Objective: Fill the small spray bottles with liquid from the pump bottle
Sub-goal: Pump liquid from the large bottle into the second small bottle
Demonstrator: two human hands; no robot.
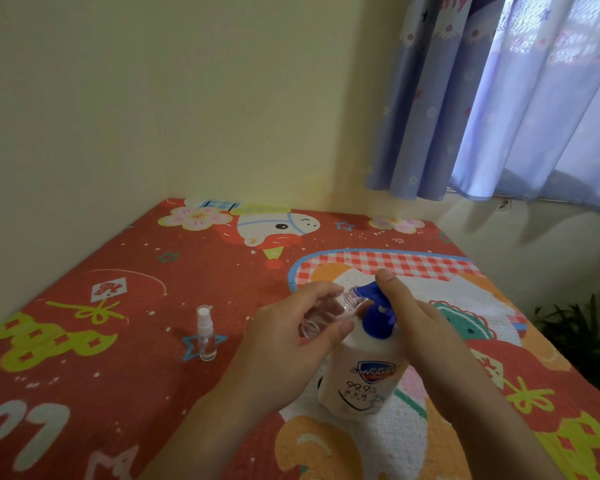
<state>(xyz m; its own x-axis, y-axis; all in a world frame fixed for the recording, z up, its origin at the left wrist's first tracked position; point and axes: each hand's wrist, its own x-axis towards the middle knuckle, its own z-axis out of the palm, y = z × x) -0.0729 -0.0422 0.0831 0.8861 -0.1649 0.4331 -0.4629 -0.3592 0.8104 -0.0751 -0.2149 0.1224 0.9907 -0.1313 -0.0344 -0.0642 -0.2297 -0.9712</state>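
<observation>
Fingers (321, 292) of the left hand (288, 337) curl around a small clear spray bottle (323, 315), uncapped and tilted, its mouth meeting the blue pump nozzle (366, 291). Right hand (420, 327) rests on the pump head, thumb (388, 282) pressing its top. Below both hands stands the white pump bottle (364, 379) on the patterned surface (118, 358). Left of the fingers, a second capped spray bottle (207, 334) stands upright, well apart.

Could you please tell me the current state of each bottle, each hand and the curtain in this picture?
Pump bottle: upright on the mat, blue pump on.
Open spray bottle: uncapped, tilted, mouth at the pump spout.
Capped spray bottle: upright, cap on, standing apart.
Left hand: grips the open spray bottle.
Right hand: rests on the pump head.
Curtain: drawn.
</observation>
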